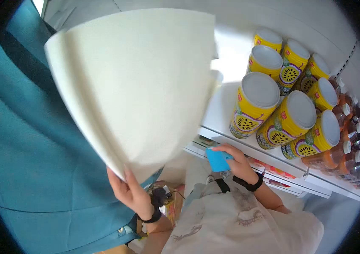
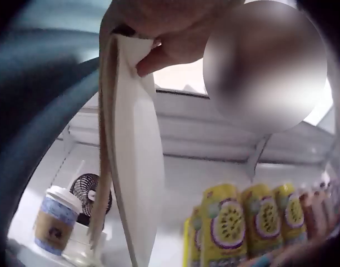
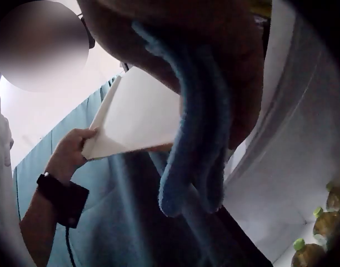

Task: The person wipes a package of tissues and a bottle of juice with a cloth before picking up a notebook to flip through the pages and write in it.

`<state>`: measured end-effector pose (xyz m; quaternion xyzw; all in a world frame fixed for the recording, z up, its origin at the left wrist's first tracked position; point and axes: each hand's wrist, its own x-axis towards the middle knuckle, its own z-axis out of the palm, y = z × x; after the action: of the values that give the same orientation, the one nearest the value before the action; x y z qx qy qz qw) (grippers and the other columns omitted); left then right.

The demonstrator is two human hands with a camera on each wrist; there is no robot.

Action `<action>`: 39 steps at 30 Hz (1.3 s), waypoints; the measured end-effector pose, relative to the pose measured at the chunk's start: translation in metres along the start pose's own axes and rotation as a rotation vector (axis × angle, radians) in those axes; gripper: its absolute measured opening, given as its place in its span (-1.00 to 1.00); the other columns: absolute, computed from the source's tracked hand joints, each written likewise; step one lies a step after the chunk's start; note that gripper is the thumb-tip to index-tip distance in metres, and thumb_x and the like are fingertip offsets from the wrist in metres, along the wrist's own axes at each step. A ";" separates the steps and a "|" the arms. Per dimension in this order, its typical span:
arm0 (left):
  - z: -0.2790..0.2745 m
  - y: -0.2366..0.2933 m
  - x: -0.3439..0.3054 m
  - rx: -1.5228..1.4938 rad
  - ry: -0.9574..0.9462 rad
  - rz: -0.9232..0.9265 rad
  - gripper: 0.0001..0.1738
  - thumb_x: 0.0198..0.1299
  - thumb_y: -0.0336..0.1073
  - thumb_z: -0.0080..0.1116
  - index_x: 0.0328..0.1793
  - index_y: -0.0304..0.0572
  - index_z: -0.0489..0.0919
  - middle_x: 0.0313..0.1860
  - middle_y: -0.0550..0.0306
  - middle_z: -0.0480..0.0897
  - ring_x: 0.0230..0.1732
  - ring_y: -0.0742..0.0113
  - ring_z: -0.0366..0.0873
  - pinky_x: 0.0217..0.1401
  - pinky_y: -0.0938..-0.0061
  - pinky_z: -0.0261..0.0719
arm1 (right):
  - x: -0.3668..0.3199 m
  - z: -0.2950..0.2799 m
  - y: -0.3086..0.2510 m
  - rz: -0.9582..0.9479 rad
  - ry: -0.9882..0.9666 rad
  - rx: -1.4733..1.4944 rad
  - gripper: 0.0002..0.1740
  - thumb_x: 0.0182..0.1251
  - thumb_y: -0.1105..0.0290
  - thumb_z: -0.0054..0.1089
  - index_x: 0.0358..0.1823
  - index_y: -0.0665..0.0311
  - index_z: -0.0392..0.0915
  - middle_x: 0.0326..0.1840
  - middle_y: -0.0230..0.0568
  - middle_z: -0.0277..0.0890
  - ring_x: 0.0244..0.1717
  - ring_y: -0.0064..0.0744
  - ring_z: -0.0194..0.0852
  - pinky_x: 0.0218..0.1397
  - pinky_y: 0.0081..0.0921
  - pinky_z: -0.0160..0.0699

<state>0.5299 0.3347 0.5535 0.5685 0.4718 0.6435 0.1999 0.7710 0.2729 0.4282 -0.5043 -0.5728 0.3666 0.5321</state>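
Observation:
A large cream-white folded sheet (image 1: 141, 84), like thin card, stands up from my left hand (image 1: 131, 194) in the head view. My left thumb and fingers pinch its lower corner, and the left wrist view has the sheet (image 2: 136, 156) edge-on, its layers lying side by side. Lower right in the head view, my right hand (image 1: 241, 165) grips a folded blue cloth (image 1: 218, 160). The right wrist view has that cloth (image 3: 195, 128) close up, soft and fuzzy, its folds hanging below the fingers. The two hands are well apart.
Several yellow canisters (image 1: 254, 101) with grey lids crowd a white shelf (image 1: 218, 135), with bottles (image 1: 345, 152) beside them. A teal curtain (image 1: 40, 169) hangs at the left. A lidded paper cup (image 2: 56, 222) and a black fan (image 2: 92, 197) stand behind the sheet.

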 end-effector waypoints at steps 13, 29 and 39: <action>-0.046 -0.074 -0.056 -0.621 -0.418 -0.707 -0.54 0.21 -0.45 0.09 0.24 -0.45 0.39 0.01 0.04 0.60 -0.04 0.42 0.56 0.08 0.55 0.46 | -0.023 0.004 0.030 0.218 -0.038 0.965 -0.46 0.47 0.12 -0.14 0.32 0.35 0.23 0.22 -0.18 0.38 0.15 -0.37 0.39 0.17 -0.44 0.44; -0.035 -0.117 -0.074 -0.339 -0.674 -0.900 -0.57 0.24 -0.41 0.07 0.24 -0.32 0.41 -0.02 0.12 0.61 -0.07 0.47 0.53 0.01 0.59 0.44 | -0.033 -0.012 -0.014 0.355 -0.241 0.657 -0.50 0.42 0.36 0.05 0.32 0.34 0.22 0.19 -0.33 0.33 0.18 -0.53 0.24 0.24 -0.50 0.27; -0.019 -0.127 -0.084 -0.270 -0.377 -0.843 -0.89 0.36 -0.35 0.01 -0.16 -0.24 0.46 -0.31 0.30 0.57 -0.31 0.64 0.42 -0.23 0.72 0.38 | -0.027 -0.008 -0.015 0.369 -0.277 0.572 -0.61 0.41 0.36 0.06 0.20 0.37 0.36 0.04 -0.34 0.44 0.05 -0.58 0.33 0.13 -0.57 0.35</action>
<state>0.4998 0.3206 0.4035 0.4034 0.5289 0.4478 0.5976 0.7739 0.2430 0.4377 -0.3758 -0.4131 0.6665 0.4939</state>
